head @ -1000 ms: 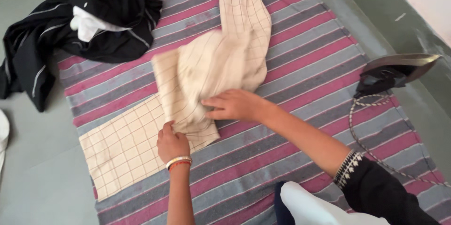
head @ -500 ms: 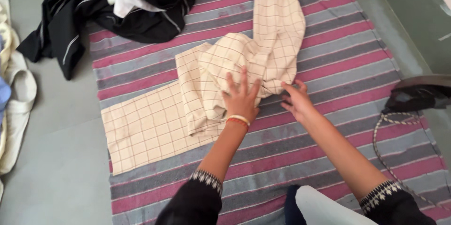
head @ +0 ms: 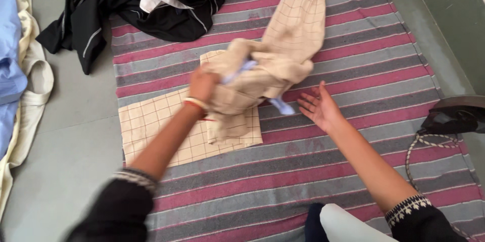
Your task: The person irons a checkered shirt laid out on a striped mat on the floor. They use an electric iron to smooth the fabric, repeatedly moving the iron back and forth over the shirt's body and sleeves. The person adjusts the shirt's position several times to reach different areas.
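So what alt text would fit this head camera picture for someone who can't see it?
A person's left hand grips a bunched cream checked cloth above a pink and grey striped blanket, while the right hand hovers open beside it. A black garment lies at the blanket's far corner, and an iron sits at the right edge.

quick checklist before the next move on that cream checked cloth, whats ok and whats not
1. Left hand has a grip on the cream checked cloth: ok, it is closed on a bunched part, though blurred.
2. Right hand free: ok, open with spread fingers just above the striped mat, off the cloth.
3. Cloth lying flat: not ok, the middle is lifted and bunched; only the lower left part lies flat.
4. Iron clear of the cloth: ok, it sits at the mat's right edge, well apart.
5. Iron cord clear of the hands: ok, coiled beside the iron.
6. Black garment apart from the cloth: ok, heaped at the top left.
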